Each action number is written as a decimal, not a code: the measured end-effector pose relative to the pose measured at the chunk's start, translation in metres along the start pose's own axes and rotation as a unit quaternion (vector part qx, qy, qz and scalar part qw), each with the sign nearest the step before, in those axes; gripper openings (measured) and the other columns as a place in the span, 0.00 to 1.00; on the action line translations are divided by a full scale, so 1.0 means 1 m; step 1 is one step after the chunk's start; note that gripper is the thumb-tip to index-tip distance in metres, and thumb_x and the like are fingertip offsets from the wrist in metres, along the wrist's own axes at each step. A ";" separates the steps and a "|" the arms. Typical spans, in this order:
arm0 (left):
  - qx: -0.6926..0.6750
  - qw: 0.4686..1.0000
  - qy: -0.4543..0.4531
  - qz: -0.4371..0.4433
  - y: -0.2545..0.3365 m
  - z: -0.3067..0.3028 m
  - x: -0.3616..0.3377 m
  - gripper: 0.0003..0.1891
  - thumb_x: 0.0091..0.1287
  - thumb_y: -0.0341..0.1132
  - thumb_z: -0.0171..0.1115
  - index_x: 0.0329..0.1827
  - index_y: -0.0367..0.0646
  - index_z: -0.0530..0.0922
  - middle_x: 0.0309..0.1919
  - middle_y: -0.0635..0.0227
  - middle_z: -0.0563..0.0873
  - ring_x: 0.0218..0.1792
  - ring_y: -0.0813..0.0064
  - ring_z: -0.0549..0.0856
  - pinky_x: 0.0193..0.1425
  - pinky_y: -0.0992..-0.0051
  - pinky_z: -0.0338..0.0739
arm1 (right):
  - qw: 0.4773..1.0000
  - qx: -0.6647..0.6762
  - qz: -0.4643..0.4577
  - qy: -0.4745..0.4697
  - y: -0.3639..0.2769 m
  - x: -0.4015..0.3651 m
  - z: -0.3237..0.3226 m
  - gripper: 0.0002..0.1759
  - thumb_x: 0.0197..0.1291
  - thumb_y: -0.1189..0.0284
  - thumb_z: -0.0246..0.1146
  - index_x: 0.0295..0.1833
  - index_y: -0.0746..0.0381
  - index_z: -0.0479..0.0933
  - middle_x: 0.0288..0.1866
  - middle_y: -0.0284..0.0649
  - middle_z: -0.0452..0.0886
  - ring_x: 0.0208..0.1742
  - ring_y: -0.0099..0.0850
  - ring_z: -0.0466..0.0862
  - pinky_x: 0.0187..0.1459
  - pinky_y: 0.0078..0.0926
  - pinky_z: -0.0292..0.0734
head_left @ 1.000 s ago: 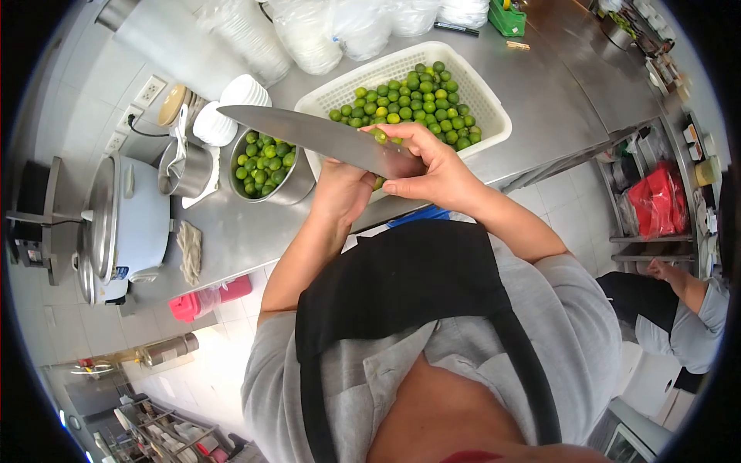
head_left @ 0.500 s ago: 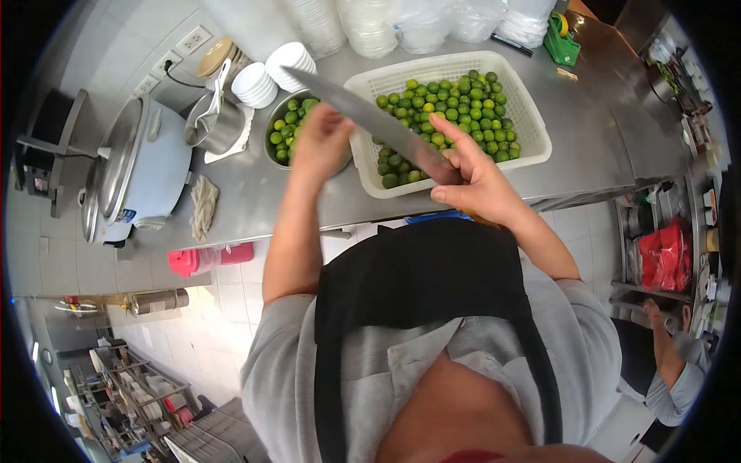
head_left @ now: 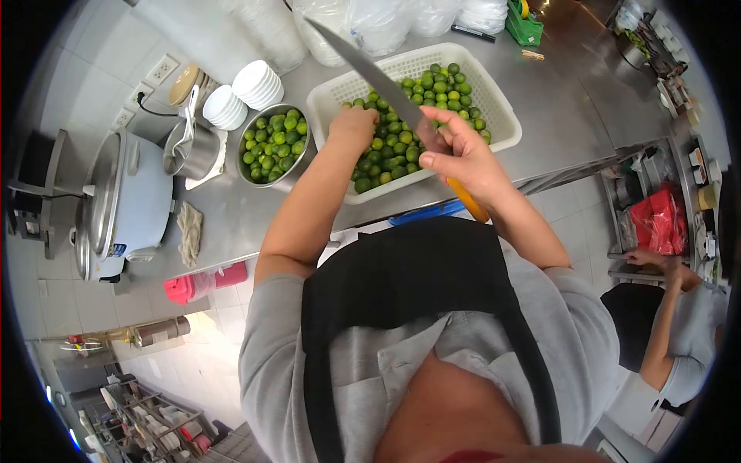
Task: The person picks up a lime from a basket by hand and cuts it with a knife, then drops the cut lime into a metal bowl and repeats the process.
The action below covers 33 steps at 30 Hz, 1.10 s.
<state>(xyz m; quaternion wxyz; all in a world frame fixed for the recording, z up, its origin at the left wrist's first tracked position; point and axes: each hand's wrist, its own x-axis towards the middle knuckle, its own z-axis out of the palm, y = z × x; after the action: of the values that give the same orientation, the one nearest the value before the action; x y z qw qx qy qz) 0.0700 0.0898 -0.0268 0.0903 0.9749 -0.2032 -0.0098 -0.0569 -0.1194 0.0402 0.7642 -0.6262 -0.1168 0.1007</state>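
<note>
My right hand [head_left: 465,158] grips a long knife [head_left: 378,77] by its orange handle and the base of its blade. The blade points up and left over the white basket [head_left: 505,127], which holds many green limes [head_left: 397,143]. My left hand [head_left: 353,127] reaches into the left side of the basket, fingers bent down among the limes; what they hold, if anything, is hidden. Just left of that arm stands a round metal bowl [head_left: 307,154] full of limes [head_left: 270,147].
White bowls [head_left: 257,83] are stacked behind the metal bowl. A metal pot [head_left: 193,154], a cloth glove [head_left: 189,231] and a large cooker [head_left: 139,193] stand to the left. A green container [head_left: 525,27] is at the back. Another person's arm [head_left: 660,339] shows at far right.
My left hand has moved from over the metal bowl into the basket. The knife has turned more upright. The other person's arm has shifted, and the whole view has moved slightly.
</note>
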 end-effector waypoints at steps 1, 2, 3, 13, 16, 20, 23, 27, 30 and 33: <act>0.046 0.999 -0.003 -0.027 0.002 0.003 0.004 0.11 0.57 0.35 0.65 0.43 0.47 0.82 0.44 0.60 0.83 0.50 0.58 0.80 0.53 0.62 0.76 | 1.000 -0.004 0.009 -0.006 -0.002 -0.003 -0.001 0.35 0.57 0.76 0.64 0.69 0.60 0.60 0.38 0.31 0.74 0.35 0.15 0.71 0.28 0.12 0.67; 0.048 0.999 -0.002 -0.022 -0.001 0.004 0.008 0.11 0.57 0.35 0.65 0.43 0.47 0.82 0.44 0.60 0.83 0.50 0.58 0.80 0.53 0.62 0.76 | 1.000 -0.007 0.019 -0.010 -0.003 -0.006 -0.001 0.35 0.56 0.76 0.64 0.69 0.60 0.60 0.40 0.31 0.75 0.36 0.15 0.72 0.28 0.12 0.66; 0.048 0.999 -0.017 0.007 -0.005 0.001 0.007 0.11 0.58 0.34 0.65 0.44 0.47 0.82 0.44 0.62 0.83 0.49 0.60 0.81 0.52 0.63 0.76 | 1.000 0.002 0.009 -0.001 0.000 -0.008 -0.003 0.34 0.56 0.76 0.64 0.69 0.60 0.60 0.41 0.32 0.75 0.36 0.15 0.72 0.28 0.12 0.67; -0.883 0.452 -0.124 0.020 0.013 -0.040 -0.056 0.19 0.70 0.29 0.54 0.62 0.35 0.66 0.50 0.57 0.80 0.49 0.70 0.83 0.54 0.77 0.80 | 0.996 0.083 0.023 0.003 0.003 -0.006 -0.011 0.33 0.59 0.75 0.63 0.69 0.62 0.60 0.51 0.38 0.76 0.39 0.15 0.74 0.27 0.11 0.71; -0.904 0.412 -0.113 -0.012 0.028 -0.046 -0.067 0.18 0.70 0.28 0.54 0.61 0.34 0.67 0.50 0.55 0.80 0.50 0.69 0.83 0.56 0.77 0.80 | 0.996 0.087 0.016 -0.019 0.001 -0.003 -0.001 0.33 0.59 0.75 0.63 0.69 0.61 0.60 0.55 0.38 0.74 0.40 0.15 0.74 0.26 0.10 0.71; -0.914 0.390 -0.111 -0.001 0.030 -0.043 -0.073 0.17 0.69 0.27 0.56 0.60 0.35 0.70 0.52 0.56 0.79 0.50 0.67 0.83 0.56 0.75 0.80 | 0.994 0.094 0.027 -0.040 0.001 0.002 0.007 0.33 0.59 0.76 0.63 0.69 0.61 0.60 0.57 0.38 0.73 0.41 0.15 0.74 0.27 0.10 0.71; -0.875 0.480 -0.061 -0.011 0.035 -0.048 -0.083 0.16 0.68 0.25 0.56 0.59 0.37 0.72 0.52 0.60 0.79 0.53 0.67 0.81 0.56 0.74 0.79 | 0.994 0.099 0.028 -0.046 0.004 0.004 0.010 0.33 0.58 0.76 0.63 0.69 0.61 0.60 0.55 0.37 0.74 0.40 0.15 0.74 0.26 0.10 0.71; -0.852 0.524 0.003 0.014 0.036 -0.046 -0.085 0.17 0.67 0.24 0.57 0.59 0.39 0.73 0.49 0.64 0.81 0.54 0.68 0.80 0.56 0.74 0.77 | 0.996 0.077 0.029 -0.047 0.004 0.004 0.011 0.33 0.59 0.76 0.62 0.70 0.60 0.60 0.48 0.36 0.76 0.37 0.14 0.73 0.26 0.10 0.70; -0.869 0.495 0.003 0.005 0.032 -0.045 -0.083 0.18 0.65 0.24 0.59 0.59 0.39 0.73 0.48 0.64 0.81 0.54 0.68 0.80 0.57 0.75 0.76 | 0.998 0.021 0.035 -0.055 0.000 0.003 0.015 0.37 0.57 0.77 0.64 0.71 0.58 0.59 0.41 0.34 0.75 0.37 0.15 0.73 0.32 0.13 0.70; -0.869 0.494 -0.019 0.031 0.024 -0.035 -0.082 0.21 0.63 0.25 0.62 0.61 0.38 0.71 0.49 0.64 0.80 0.51 0.70 0.80 0.57 0.74 0.76 | 0.997 -0.017 -0.061 -0.045 0.011 0.005 0.028 0.41 0.53 0.79 0.67 0.72 0.56 0.58 0.37 0.31 0.74 0.36 0.16 0.71 0.39 0.15 0.69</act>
<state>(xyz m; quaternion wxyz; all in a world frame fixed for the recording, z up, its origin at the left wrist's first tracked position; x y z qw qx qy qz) -0.0129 0.1068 0.0106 0.8879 0.3967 -0.1236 -0.1974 -0.0608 -0.0892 0.0348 0.7519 -0.6260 -0.1909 0.0797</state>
